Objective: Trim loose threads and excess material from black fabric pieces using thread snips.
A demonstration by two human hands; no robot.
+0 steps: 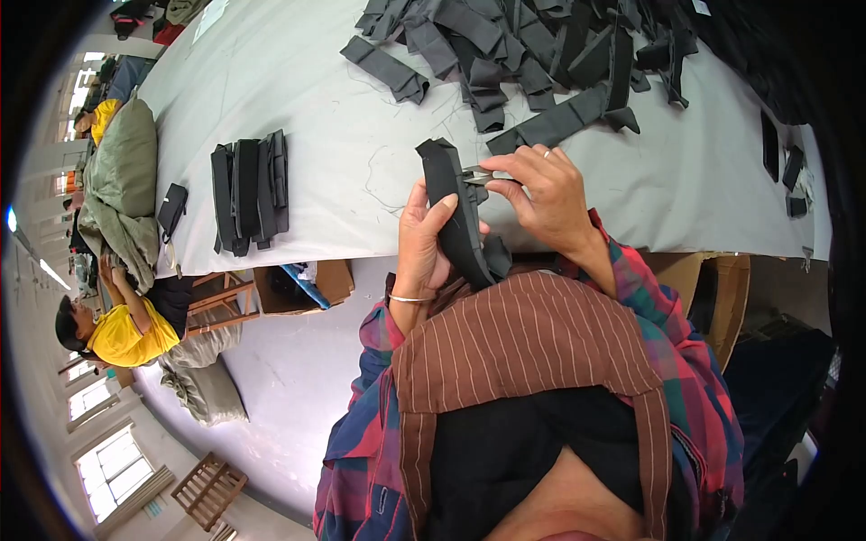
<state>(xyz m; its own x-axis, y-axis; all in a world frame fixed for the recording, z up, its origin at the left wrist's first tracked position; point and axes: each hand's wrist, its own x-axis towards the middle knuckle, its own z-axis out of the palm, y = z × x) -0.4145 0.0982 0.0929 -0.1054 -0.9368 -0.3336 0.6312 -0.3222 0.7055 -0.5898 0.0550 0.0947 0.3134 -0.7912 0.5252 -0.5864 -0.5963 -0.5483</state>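
Observation:
My left hand (421, 236) is closed round a dark grey folded fabric strip (440, 167), its thumb lying on the face of the strip. The strip stands on a slant above the table's near edge, its lower end curling close to my brown striped apron. In my right hand (552, 194), pinched between thumb and fingers, is a small pair of metal thread snips (476, 175). The snips' tips meet the right edge of the strip; whether a thread lies between the blades is too small to tell.
Loose dark fabric strips (505, 45) lie heaped at the far side of the pale table (329, 126), with stray threads nearby. A neat stack of strips (250, 194) and a small dark pouch (171, 211) sit at left. Below is a cardboard box (338, 282); a person in yellow (137, 335) works beyond.

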